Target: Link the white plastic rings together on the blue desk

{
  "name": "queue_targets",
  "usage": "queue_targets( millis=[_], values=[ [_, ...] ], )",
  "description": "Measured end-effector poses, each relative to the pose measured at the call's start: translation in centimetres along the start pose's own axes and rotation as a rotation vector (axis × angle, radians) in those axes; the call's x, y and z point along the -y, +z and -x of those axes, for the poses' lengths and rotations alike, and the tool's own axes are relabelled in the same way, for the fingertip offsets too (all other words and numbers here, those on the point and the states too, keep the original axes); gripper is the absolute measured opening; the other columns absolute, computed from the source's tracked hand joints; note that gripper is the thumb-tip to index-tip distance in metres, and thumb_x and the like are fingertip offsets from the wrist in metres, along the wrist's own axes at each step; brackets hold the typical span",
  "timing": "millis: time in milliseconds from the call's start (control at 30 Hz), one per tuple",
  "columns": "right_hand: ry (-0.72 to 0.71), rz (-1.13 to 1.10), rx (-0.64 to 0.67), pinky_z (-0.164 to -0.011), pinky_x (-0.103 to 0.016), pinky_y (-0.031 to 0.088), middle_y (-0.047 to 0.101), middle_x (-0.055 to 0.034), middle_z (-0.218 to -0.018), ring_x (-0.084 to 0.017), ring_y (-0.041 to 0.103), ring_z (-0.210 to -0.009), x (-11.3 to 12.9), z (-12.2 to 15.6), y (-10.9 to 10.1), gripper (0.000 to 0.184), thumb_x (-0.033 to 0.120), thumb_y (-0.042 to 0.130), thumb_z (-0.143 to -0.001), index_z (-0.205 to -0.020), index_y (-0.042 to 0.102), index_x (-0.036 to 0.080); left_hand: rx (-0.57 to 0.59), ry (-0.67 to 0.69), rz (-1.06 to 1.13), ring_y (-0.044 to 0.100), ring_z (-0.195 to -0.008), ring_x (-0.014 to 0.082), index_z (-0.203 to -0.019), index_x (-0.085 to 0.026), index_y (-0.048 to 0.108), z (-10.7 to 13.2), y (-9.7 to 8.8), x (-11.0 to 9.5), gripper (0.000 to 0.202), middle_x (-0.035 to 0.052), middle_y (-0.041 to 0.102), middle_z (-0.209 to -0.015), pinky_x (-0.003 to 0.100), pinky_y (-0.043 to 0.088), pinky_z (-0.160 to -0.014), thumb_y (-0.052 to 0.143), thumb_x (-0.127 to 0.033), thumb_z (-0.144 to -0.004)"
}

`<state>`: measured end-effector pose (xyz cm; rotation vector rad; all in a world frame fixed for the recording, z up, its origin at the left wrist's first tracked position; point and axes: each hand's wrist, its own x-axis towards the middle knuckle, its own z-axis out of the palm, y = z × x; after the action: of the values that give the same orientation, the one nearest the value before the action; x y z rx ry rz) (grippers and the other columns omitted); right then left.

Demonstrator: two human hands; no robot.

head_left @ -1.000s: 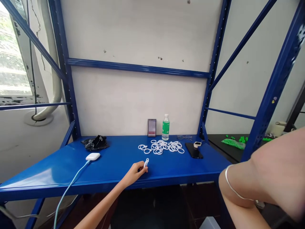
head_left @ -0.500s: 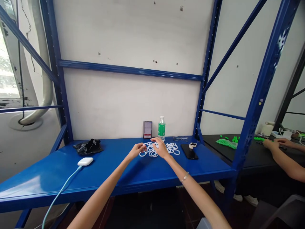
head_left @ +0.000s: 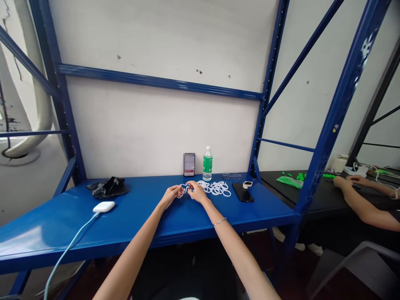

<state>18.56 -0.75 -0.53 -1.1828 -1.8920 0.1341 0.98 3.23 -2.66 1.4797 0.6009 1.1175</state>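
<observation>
Between my two hands, just above the blue table, are white rings (head_left: 185,187) of thin, round stock. My left hand (head_left: 170,196) pinches one of them with thumb and fingertips. From the right, my right hand (head_left: 196,192) has its fingers closed on a white ring close to the left fingertips. Whether the rings are linked cannot be made out. A loose heap of white rings (head_left: 219,188) lies right of my right hand, and that hand partly covers the near end of it.
Behind the heap stand a green-labelled bottle (head_left: 207,163) and an upright phone (head_left: 189,164). Glasses (head_left: 231,176), a black phone (head_left: 242,193) and a watch (head_left: 247,184) lie right. Left are a black plastic bag (head_left: 109,187) and a cabled white case (head_left: 104,206). A co-worker's hands (head_left: 343,182) work far right.
My right hand has moved left from over the heap to meet my left hand, and white rings now show between them. The view has shifted slightly.
</observation>
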Motion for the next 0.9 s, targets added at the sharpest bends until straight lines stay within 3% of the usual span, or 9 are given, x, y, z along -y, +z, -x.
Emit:
queue_targets(
  millis=[167,433,900],
  values=[
    [0.03,-0.116,0.07,-0.07,-0.025,0.048,0.065,-0.0002,-0.08,-0.015,0.062,-0.075,-0.8,-0.2,0.5,0.025,0.021,0.055,-0.081,-0.105,0.063,0.021,-0.032,-0.011,0.047,0.046,-0.053,0.0078,-0.078,-0.012,0.065,0.0,-0.3,0.4,0.052,0.0021,0.061,-0.063,0.023,0.036,-0.054,0.073,-0.062,-0.065],
    [0.064,-0.142,0.016,-0.072,-0.028,0.046,0.065,-0.0004,-0.078,-0.016,0.061,-0.074,-1.2,-0.3,0.2,0.016,0.032,0.053,-0.086,-0.092,0.064,0.022,-0.044,-0.012,0.044,0.048,-0.057,0.0086,-0.086,-0.011,0.066,0.0,-0.3,0.7,0.054,0.0045,0.063,-0.071,0.024,0.038,-0.057,0.076,-0.059,-0.062],
    [0.093,-0.117,-0.012,-0.068,-0.026,0.044,0.065,0.0011,-0.071,-0.016,0.062,-0.069,-0.2,0.0,-0.4,0.014,0.032,0.051,-0.089,-0.086,0.061,0.023,-0.067,-0.028,0.021,0.049,-0.06,0.0088,-0.105,-0.007,0.067,0.1,-0.1,0.6,0.066,0.0038,0.063,-0.072,0.025,0.039,-0.06,0.081,-0.051,-0.057]
  ],
)
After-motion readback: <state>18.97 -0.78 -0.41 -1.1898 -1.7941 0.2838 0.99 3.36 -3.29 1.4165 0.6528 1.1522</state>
